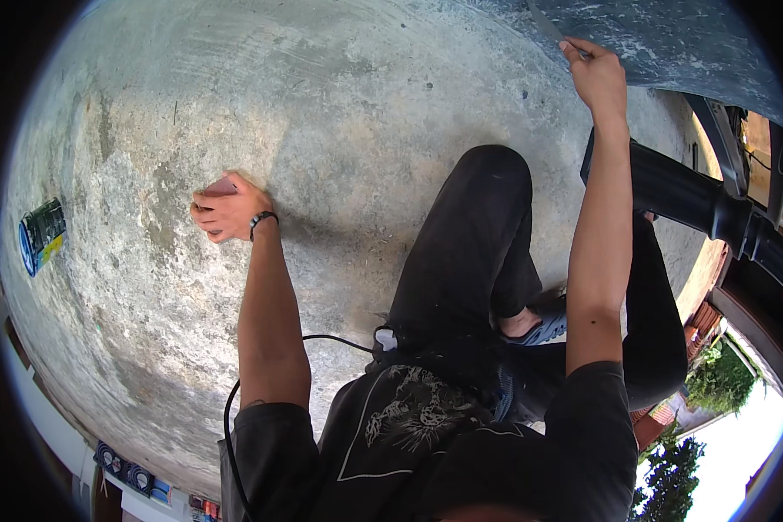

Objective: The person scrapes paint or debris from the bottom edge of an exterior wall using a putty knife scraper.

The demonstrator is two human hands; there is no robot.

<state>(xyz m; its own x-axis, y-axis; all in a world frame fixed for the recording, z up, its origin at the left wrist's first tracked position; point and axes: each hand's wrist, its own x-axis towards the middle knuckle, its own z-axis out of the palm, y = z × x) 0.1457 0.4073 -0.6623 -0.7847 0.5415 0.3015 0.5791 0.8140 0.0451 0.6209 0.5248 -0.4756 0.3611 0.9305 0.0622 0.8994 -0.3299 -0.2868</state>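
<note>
My left hand (230, 209), with a dark bracelet at the wrist, is curled over a flat reddish-brown piece (221, 187). Only one edge of that piece shows past the fingers, so its kind cannot be made out. At the upper right, my right hand (598, 76) is closed on the handle end of a thin, pale flat blade (544, 23), perhaps a scraper or putty knife. The blade lies against or just over a dark blue-grey surface (696, 43); whether it touches cannot be told.
Stained, rough grey concrete (348, 104) spreads around me. A can with a blue end (42, 237) stands far left. Black turned posts (670, 187) are close beside my right arm. My bent knee (491, 174) is between my arms, and a black cable (335, 339) runs by my left side.
</note>
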